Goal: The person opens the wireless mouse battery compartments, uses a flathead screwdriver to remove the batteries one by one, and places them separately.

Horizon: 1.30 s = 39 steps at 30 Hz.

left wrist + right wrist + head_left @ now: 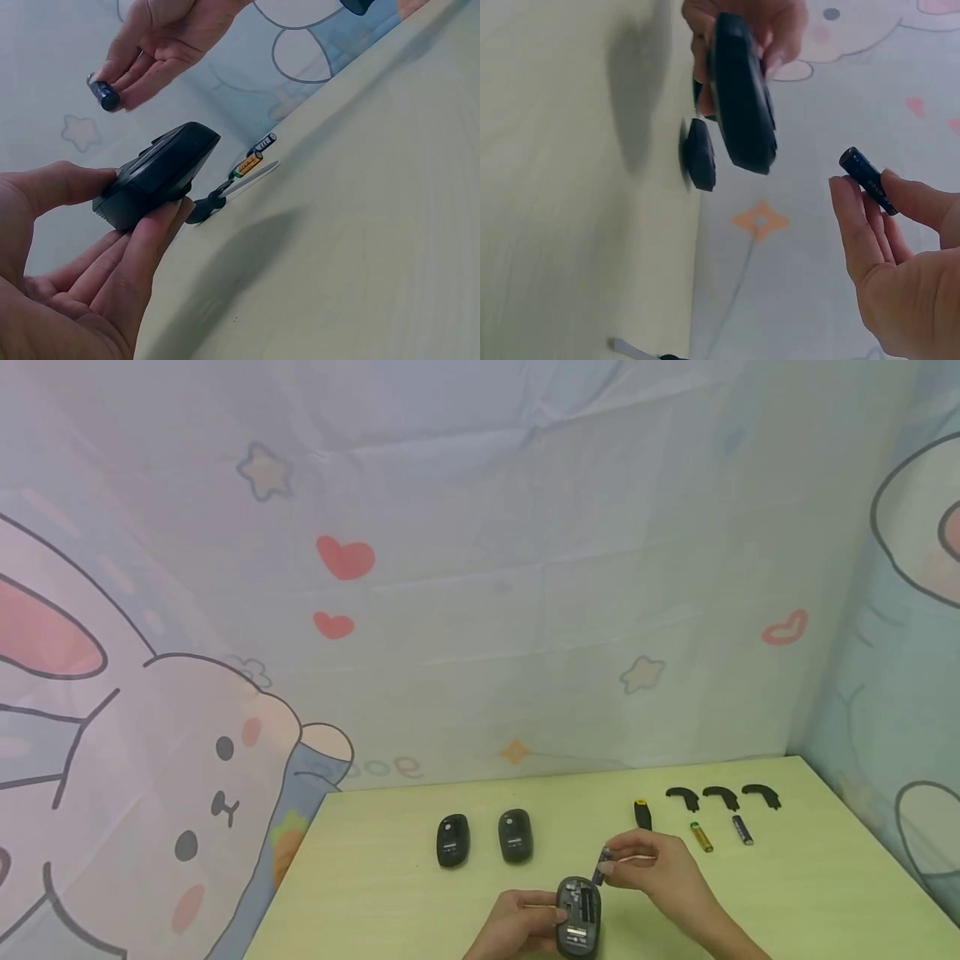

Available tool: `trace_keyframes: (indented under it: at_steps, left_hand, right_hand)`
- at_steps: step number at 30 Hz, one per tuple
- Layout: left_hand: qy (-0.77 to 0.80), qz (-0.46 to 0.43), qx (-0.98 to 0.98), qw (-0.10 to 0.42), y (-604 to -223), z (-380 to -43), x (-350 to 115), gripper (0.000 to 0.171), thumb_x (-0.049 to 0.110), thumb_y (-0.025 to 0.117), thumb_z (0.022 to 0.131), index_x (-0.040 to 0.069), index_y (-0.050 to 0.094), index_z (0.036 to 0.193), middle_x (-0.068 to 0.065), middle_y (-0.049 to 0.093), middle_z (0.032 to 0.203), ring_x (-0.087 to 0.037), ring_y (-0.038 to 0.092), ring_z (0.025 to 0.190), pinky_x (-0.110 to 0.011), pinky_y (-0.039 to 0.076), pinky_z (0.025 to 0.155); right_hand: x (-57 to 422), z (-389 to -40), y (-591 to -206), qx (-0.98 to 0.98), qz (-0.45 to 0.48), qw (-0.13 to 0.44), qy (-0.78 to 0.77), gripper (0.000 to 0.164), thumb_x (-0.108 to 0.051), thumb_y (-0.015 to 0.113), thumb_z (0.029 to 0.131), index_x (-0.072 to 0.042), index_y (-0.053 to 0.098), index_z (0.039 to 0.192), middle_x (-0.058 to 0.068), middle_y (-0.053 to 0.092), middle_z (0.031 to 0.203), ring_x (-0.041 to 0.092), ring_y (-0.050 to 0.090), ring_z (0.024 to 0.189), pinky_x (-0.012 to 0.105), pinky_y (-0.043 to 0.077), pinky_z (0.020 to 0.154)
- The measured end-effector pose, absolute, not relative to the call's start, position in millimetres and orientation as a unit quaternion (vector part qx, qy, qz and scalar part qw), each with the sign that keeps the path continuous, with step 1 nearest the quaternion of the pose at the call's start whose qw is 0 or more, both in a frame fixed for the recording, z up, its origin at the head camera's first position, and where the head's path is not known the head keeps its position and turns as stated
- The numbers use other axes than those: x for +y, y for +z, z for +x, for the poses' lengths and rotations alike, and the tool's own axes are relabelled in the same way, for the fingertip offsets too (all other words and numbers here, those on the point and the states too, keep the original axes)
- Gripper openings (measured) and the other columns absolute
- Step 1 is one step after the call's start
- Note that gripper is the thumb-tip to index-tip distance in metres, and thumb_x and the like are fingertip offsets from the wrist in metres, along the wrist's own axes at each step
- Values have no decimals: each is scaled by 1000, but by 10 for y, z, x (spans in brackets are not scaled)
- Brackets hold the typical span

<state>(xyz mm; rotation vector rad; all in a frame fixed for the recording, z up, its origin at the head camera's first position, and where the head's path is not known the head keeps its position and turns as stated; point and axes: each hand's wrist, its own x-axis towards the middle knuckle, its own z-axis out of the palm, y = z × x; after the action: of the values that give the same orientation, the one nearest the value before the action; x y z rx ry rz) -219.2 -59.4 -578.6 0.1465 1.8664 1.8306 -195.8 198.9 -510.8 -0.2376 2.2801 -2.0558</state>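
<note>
My left hand (517, 922) grips a black computer mouse (579, 935) by its sides, underside facing up, with its battery slot uncovered. In the left wrist view the mouse (157, 176) is held above the table, thumb on one side and fingers beneath. My right hand (663, 872) pinches a dark blue battery (602, 866) between thumb and fingers, just beyond the mouse's upper right end. The right wrist view shows this battery (868, 180) tilted and apart from the mouse (739, 97).
Two more black mice, one (453, 841) left of the other (515, 836), sit further back. A screwdriver (642, 814) lies beyond my right hand. To the right are three curved black covers (722, 797), a green-and-gold battery (702, 837) and a blue battery (742, 830). A printed cloth (480, 610) hangs behind the table.
</note>
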Motion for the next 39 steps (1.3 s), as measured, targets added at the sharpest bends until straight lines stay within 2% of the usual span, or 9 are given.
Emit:
trace_keyframes:
  at_steps: [5, 11, 17, 22, 28, 32, 39]
  left_hand:
    - [678, 53, 685, 261, -5802, -2202, -607, 40, 13, 70, 92, -6, 70, 127, -19, 80, 110, -24, 80, 95, -35, 69, 84]
    - [686, 49, 677, 263, -5822, -2216, -616, 39, 11, 70, 94, -7, 69, 128, -20, 79, 113, -25, 81, 96, -35, 69, 84]
    - [684, 48, 676, 270, -5838, -2216, -622, 39, 12, 69, 94, -6, 69, 129, -19, 80, 113, -26, 81, 97, -35, 68, 85]
    - [686, 54, 671, 274, -5835, -2223, -626, 39, 14, 70, 94, -5, 69, 129, -19, 80, 114, -25, 81, 98, -34, 68, 86]
    - [697, 58, 661, 274, -5846, -2237, -628, 41, 14, 71, 93, -6, 69, 129, -19, 79, 115, -24, 80, 97, -34, 68, 85]
    - [696, 54, 661, 276, -5866, -2247, -637, 41, 14, 71, 94, -5, 69, 129, -18, 79, 114, -24, 80, 98, -35, 68, 86]
    - [690, 45, 668, 276, -5890, -2256, -654, 39, 12, 70, 95, -5, 69, 129, -18, 79, 114, -25, 80, 98, -36, 68, 87]
  right_hand:
    - [2124, -2008, -5043, 712, -67, 29, -699, 53, -15, 81, 92, 15, 59, 131, 8, 73, 110, 14, 78, 98, 35, 68, 89]
    - [2370, -2040, -4955, 716, -38, 4, -697, 52, -17, 81, 93, 7, 62, 135, 0, 74, 113, 13, 78, 100, 31, 66, 92]
    - [2622, -2047, -4921, 738, -37, -21, -674, 51, -24, 79, 96, 3, 64, 137, -6, 71, 127, 12, 78, 102, 26, 65, 93]
    - [2883, -2071, -4891, 747, -22, -15, -664, 48, -27, 78, 97, -3, 66, 137, -16, 72, 118, 12, 79, 101, 22, 64, 87]
    - [3234, -2121, -4884, 663, -49, 4, -747, 26, -7, 70, 100, -5, 74, 126, -7, 78, 112, 13, 80, 99, 24, 65, 91]
    - [3428, -2164, -4914, 626, -77, 7, -776, 25, 2, 65, 101, -7, 76, 122, -5, 79, 111, 13, 80, 100, 26, 65, 92]
    - [3742, -2225, -4994, 619, -83, 13, -781, 27, 4, 61, 103, -9, 77, 121, -4, 80, 111, 14, 80, 101, 25, 65, 92]
